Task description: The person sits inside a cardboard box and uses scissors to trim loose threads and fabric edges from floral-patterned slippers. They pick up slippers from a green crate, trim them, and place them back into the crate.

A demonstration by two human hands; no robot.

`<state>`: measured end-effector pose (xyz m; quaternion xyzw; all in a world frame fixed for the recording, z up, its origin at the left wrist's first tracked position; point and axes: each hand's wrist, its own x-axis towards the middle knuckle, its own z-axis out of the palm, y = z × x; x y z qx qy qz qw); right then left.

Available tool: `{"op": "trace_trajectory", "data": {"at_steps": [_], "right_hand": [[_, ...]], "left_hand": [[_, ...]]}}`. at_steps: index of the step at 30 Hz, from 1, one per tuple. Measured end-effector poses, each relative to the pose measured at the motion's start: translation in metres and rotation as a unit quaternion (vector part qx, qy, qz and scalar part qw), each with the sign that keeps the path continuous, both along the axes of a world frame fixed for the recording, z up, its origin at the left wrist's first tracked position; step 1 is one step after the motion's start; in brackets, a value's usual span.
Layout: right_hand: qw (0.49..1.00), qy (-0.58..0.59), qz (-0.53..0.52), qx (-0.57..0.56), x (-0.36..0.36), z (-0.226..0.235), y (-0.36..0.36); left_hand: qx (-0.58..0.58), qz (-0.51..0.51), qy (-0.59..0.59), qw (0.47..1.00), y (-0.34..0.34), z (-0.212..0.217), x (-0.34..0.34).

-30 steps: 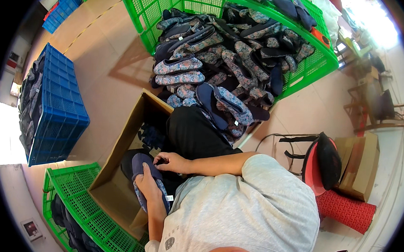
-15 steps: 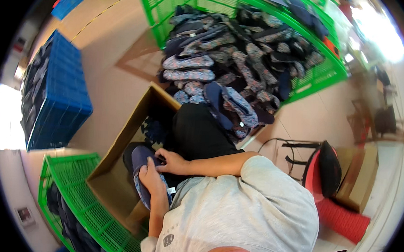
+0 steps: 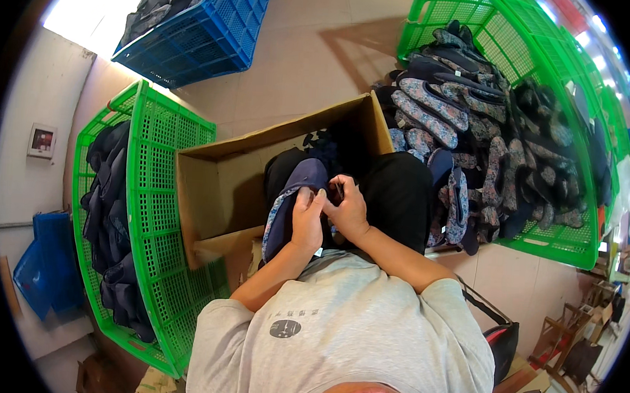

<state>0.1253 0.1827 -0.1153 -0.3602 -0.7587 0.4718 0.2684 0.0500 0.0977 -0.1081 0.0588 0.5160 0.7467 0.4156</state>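
Observation:
Over my lap a navy slipper with a blue floral edge rests in my left hand, which is closed round its side with the thumb on top. Close beside it, my right hand has its fingers curled in a pinch, the fingertips nearly meeting the left thumb. Something small and dark shows between the right fingers, too small to name. A white tag pokes out below the left hand. Beyond my knees stands an open cardboard box, with dark items at its right end.
To the right, a tipped green crate spills a heap of floral and dark slippers. On the left stands a green crate of dark pieces. Farther off is a blue crate, also filled. A black bag lies behind my right elbow.
My view has turned to the left, so the box and crates appear shifted and rotated. The left hand still holds the slipper; the right hand remains beside it, pinching.

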Motion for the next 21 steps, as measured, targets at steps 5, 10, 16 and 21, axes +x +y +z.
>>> {"op": "trace_trajectory", "data": {"at_steps": [5,10,16,21], "right_hand": [[0.999,0.04,-0.004,0.007,-0.014,0.007,0.012],[0.999,0.024,0.022,0.034,-0.019,0.0,0.012],[0.998,0.006,0.053,0.037,-0.019,0.003,0.023],[0.996,-0.005,0.086,0.012,-0.013,0.002,0.027]], "left_hand": [[0.048,-0.009,0.003,0.999,0.007,0.004,0.005],[0.032,-0.011,-0.004,0.999,0.003,-0.005,0.005],[0.036,-0.022,0.003,0.999,0.006,-0.002,0.003],[0.038,0.008,-0.002,0.999,0.009,0.012,0.005]]}}
